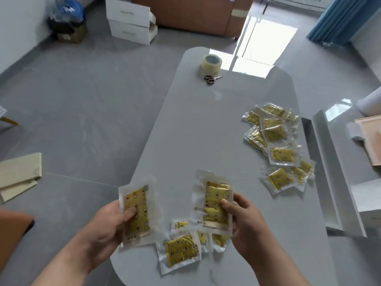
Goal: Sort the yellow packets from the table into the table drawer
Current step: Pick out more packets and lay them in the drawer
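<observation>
Bright daylight enters from the far right, glaring on the glossy surface [253, 67]; wide-angle edges bend, slightly soft.

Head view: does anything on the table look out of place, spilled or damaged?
Nothing looks spilled or torn. The yellow packets beside the drawer lie in a loose, overlapping heap at mixed angles; a smaller cluster at the near edge of the table is equally untidy.

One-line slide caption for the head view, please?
Over the grey table, left hand and right hand hold yellow plastic packets; the white drawer stands open.
</observation>
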`<state>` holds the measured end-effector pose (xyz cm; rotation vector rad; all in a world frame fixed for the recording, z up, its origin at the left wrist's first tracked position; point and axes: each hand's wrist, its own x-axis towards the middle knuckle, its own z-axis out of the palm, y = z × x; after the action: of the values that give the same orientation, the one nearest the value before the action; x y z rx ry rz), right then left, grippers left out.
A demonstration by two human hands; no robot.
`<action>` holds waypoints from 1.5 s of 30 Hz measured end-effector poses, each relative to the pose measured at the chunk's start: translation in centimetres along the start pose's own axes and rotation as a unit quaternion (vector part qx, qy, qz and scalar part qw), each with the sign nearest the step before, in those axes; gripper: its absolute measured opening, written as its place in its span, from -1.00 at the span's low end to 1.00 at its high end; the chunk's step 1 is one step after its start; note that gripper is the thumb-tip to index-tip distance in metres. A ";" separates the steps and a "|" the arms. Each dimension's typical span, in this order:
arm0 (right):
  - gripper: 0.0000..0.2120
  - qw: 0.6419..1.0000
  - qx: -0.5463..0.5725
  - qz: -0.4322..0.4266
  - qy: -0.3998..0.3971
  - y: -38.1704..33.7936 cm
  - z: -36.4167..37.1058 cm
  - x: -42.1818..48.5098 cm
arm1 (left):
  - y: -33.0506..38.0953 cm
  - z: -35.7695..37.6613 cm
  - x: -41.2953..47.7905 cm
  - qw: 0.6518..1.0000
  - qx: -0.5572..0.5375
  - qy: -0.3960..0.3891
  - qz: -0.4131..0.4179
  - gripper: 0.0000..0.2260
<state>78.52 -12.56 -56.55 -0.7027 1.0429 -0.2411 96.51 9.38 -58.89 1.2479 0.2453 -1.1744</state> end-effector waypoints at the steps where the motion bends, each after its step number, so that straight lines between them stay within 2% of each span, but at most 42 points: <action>1: -0.73 1.000 0.022 0.007 0.006 -0.2 0.8 -1.0 | 0.8 0.5 -0.8 1.000 -0.027 -0.012 -0.009 -0.70; 4: -0.69 0.999 0.041 0.017 0.019 -1.2 3.0 -3.9 | 3.0 1.9 -3.2 0.997 -0.064 -0.044 -0.016 -0.66; 7: -0.64 0.996 0.084 0.012 0.013 -3.2 4.8 -6.9 | 5.1 3.7 -6.3 0.996 -0.086 -0.035 0.009 -0.71; 11: -0.76 0.993 0.121 -0.008 0.012 -6.2 7.4 -11.4 | 7.9 4.9 -10.6 0.992 -0.121 -0.031 0.023 -0.72; 15: -0.78 0.994 0.105 -0.011 -0.006 -9.0 9.6 -16.7 | 10.6 6.1 -15.5 0.992 -0.109 -0.037 0.044 -0.79; 18: -0.80 0.996 0.088 -0.023 0.008 -10.8 10.7 -20.8 | 12.8 7.4 -19.1 0.994 -0.090 -0.040 0.048 -0.83; 23: -0.79 0.994 0.097 -0.042 0.026 -12.7 10.5 -27.0 | 14.9 9.7 -24.5 0.995 -0.052 -0.053 0.071 -0.70; 30: -0.77 0.992 0.089 -0.073 0.047 -15.1 6.6 -34.3 | 15.7 12.5 -29.7 0.989 -0.028 -0.102 0.099 -0.81; 34: -0.74 0.988 0.081 -0.118 0.053 -17.4 2.4 -38.8 | 15.0 15.5 -32.0 0.985 -0.019 -0.122 0.118 -0.73; 38: -0.76 0.982 0.079 -0.158 0.068 -18.4 -3.1 -43.8 | 12.3 21.2 -34.5 0.980 0.020 -0.156 0.122 -0.82; 45: -0.77 0.969 0.081 -0.213 0.095 -18.6 -14.9 -54.1 | 4.1 33.6 -41.3 0.965 0.099 -0.225 0.094 -0.67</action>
<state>41.29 -5.84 -11.15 -0.7604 1.0309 -0.7713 67.08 3.91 -14.72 1.1101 -0.3291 -1.3023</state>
